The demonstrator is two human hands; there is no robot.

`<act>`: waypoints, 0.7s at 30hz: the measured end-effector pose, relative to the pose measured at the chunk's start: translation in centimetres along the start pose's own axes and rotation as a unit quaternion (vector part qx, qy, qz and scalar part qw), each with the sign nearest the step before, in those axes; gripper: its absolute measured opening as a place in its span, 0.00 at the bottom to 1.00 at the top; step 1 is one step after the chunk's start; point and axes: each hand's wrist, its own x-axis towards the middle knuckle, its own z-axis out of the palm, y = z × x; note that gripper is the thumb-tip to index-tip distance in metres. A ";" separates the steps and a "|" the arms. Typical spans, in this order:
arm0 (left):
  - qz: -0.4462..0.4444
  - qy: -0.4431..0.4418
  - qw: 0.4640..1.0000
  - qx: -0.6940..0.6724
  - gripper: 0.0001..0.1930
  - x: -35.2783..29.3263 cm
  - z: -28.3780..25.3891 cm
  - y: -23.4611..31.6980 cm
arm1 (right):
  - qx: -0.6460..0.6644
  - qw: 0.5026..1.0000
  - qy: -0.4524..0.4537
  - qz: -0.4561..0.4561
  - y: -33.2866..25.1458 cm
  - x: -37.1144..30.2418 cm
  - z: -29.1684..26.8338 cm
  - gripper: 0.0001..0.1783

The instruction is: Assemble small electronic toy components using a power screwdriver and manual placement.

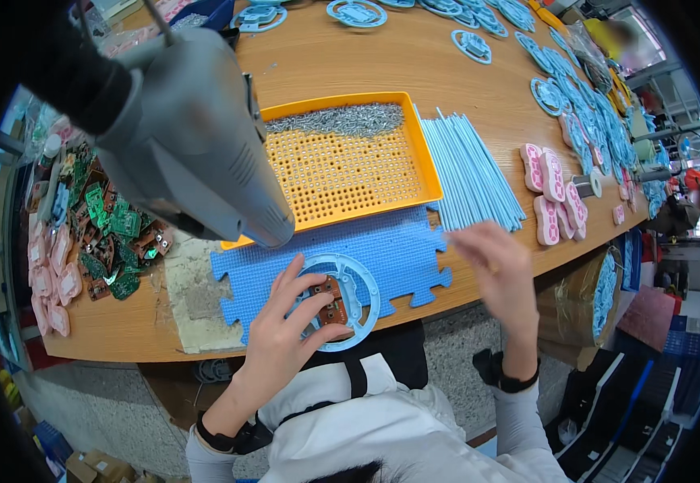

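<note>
Down at the near edge of the wooden table (414, 64), the left hand (285, 330) is resting on a light blue plastic ring (358, 302), its fingers spread and pressing a small brown circuit board (332, 299) into the ring's middle rather than closing around it. The ring is lying on a blue foam puzzle mat (398, 249), just in front of an orange perforated tray (350, 165) that is holding a heap of small silver screws (342, 119) along its far side. The right hand (495, 270) is hovering blurred over the mat's right edge, near a bundle of pale blue rods (471, 169); it is holding nothing that can be made out, and whether its fingers are apart or together I cannot tell. A grey power screwdriver (193, 141) is hanging over the tray's left corner. Green and brown circuit boards (112, 229) are lying piled at the left, pink plastic pieces (555, 193) are sitting at the right, and more blue rings (575, 88) are spreading across the far side.
</note>
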 end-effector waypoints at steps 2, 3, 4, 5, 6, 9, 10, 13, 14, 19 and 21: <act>-0.008 0.004 1.000 -0.029 0.21 0.0 0.2 -0.4 | -0.127 0.987 -0.045 -0.093 0.1 -1.8 1.0 0.17; -0.010 0.014 0.998 -0.053 0.21 0.0 0.2 -0.5 | -0.127 0.986 -0.046 -0.093 0.3 -2.2 1.3 0.17; -0.013 0.025 0.997 -0.076 0.21 -0.1 0.2 -0.6 | -0.114 0.989 -0.058 -0.076 0.6 -2.6 1.6 0.18; -0.015 0.027 0.997 -0.076 0.21 -0.2 0.1 -0.6 | -0.102 0.991 -0.069 -0.059 0.8 -2.9 1.9 0.19; -0.029 0.023 0.995 -0.092 0.21 -0.3 0.1 -0.6 | -0.101 0.990 -0.071 -0.060 0.8 -3.1 2.4 0.19; -0.041 0.020 0.993 -0.105 0.21 -0.5 0.1 -0.6 | -0.018 0.995 -0.080 -0.054 0.7 -3.4 4.1 0.20; -0.039 0.021 0.994 -0.101 0.21 -0.5 0.1 -0.7 | 0.008 0.995 -0.083 -0.051 0.8 -3.5 4.6 0.20; -0.005 0.029 0.997 -0.066 0.21 -0.3 0.2 -0.7 | 0.025 0.994 -0.085 -0.059 0.6 -3.3 5.3 0.21; -0.006 0.030 0.997 -0.066 0.21 -0.4 0.3 -0.5 | 0.015 0.994 -0.083 -0.068 0.6 -3.2 5.4 0.21; 0.002 0.042 0.999 -0.008 0.21 -0.5 0.8 -0.2 | -0.059 0.988 -0.088 -0.109 0.4 -2.8 5.1 0.22; 0.005 0.039 0.999 0.001 0.21 -0.4 0.8 0.0 | -0.058 0.988 -0.095 -0.104 0.5 -2.8 5.0 0.22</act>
